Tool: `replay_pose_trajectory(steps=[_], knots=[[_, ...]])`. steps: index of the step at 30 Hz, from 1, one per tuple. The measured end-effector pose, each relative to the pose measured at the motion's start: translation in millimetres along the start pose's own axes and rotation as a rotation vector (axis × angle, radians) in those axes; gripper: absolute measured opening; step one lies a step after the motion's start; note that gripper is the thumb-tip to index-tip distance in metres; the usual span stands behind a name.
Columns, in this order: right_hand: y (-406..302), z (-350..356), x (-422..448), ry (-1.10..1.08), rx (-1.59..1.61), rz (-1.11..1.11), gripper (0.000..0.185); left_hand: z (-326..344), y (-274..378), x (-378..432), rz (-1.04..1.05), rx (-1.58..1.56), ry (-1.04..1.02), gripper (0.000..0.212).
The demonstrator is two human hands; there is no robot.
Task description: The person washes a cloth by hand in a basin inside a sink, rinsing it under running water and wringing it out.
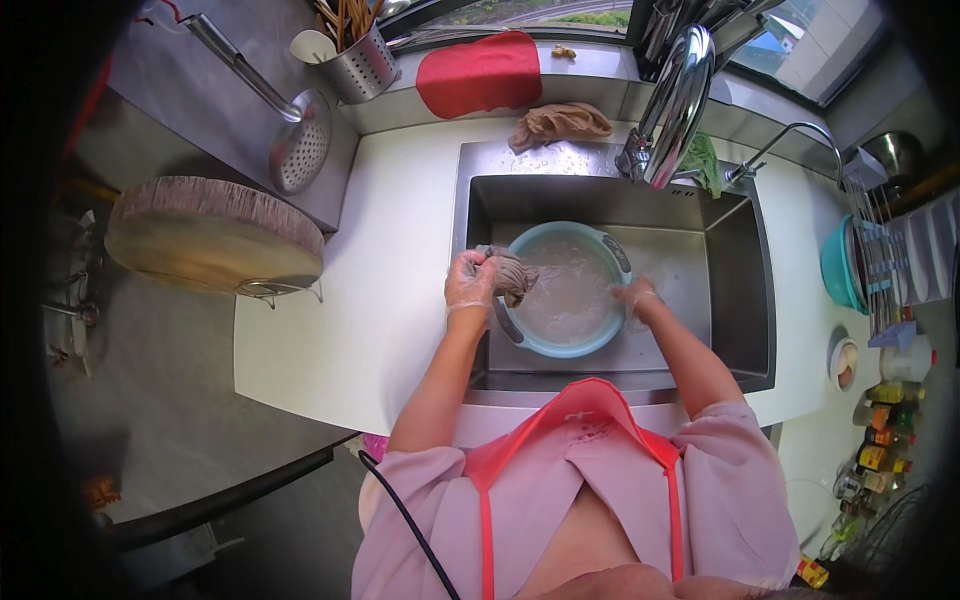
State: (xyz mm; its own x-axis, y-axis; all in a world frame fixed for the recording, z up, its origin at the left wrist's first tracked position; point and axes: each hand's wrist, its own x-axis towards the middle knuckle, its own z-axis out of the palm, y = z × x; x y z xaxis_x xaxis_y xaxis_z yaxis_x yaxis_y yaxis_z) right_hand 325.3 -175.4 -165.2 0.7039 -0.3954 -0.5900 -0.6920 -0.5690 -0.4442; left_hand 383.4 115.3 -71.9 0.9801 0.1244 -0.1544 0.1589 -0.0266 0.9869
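My left hand (471, 279), in a clear plastic glove, grips a bunched grey-brown cloth (514, 276) over the left rim of a light-blue plastic basin (566, 350). Cloudy, sudsy water (570, 289) fills much of the basin, which stands in a stainless steel sink (671, 262). On the opposite side, my right hand (639, 297), also gloved, holds the basin's rim with its fingers. Dark grey grips mark the basin's two handles.
A chrome faucet (679, 112) arches over the sink's back edge, near a slim second tap (795, 131). Behind lie a brown cloth (562, 124) and a red cloth (480, 75). A round wooden chopping board (214, 236) stands left; a dish rack (881, 255) and several bottles (885, 450) stand right.
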Motion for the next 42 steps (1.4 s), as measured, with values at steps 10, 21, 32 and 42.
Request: replay_pose_trajectory(steps=[10, 21, 32, 42], knots=[[-33, -16, -37, -0.003, 0.773, 0.098, 0.020, -19, 13, -12, 0.022, -0.197, -0.014, 0.014], [-24, -66, -46, 0.277, 0.232, -0.067, 0.009, -24, 13, -11, -0.062, -0.430, -0.072, 0.016], [-34, -110, -133, 0.690, -0.529, -0.405, 0.016, -29, 13, -11, -0.081, -0.417, -0.112, 0.016], [-19, -123, -111, 0.495, -0.190, -0.267, 0.014, -25, 20, -16, -0.051, -0.360, -0.178, 0.016]])
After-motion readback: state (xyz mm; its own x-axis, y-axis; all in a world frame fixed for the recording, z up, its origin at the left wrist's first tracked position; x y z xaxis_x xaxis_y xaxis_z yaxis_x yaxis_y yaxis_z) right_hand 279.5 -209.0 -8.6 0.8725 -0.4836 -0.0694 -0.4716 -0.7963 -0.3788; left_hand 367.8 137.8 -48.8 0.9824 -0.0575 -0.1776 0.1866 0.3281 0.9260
